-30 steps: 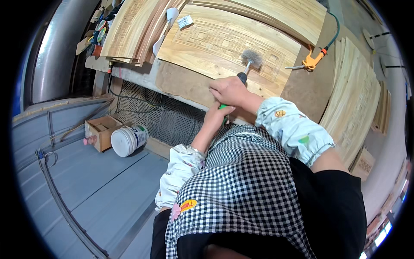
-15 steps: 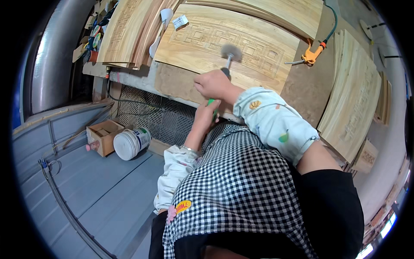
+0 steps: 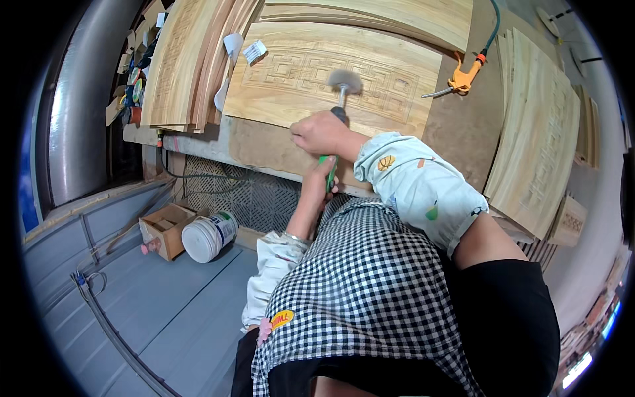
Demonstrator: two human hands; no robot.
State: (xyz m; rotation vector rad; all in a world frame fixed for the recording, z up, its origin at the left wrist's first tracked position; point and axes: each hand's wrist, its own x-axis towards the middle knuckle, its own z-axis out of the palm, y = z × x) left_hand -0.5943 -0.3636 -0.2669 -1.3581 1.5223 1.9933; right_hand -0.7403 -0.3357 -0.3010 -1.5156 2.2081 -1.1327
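A hand-held tool with a black body (image 3: 339, 114) and a green lower part (image 3: 329, 169) carries a round grey bristle brush (image 3: 344, 82), blurred, over a pale wooden panel (image 3: 264, 96) carved with square fretwork. My right hand (image 3: 321, 132) is closed around the black part, hiding some of it. My left hand (image 3: 319, 180) grips the green part lower down, near my checked apron (image 3: 357, 278). A small white packet (image 3: 254, 52) lies on the panel's upper left, beside white scoop-like pieces (image 3: 232, 47).
Stacked boards (image 3: 173, 79) stand left, more boards (image 3: 532, 132) right, others (image 3: 370, 13) behind. An orange air gun (image 3: 466, 77) with a teal hose lies right of the panel. Below the bench (image 3: 258, 144) are a wooden box (image 3: 171, 238) and white bucket (image 3: 208, 238); tape rolls sit far left.
The tool and both my hands have moved left along the panel, with the brush now blurred over the carving's middle. The view has shifted slightly; my grip looks the same.
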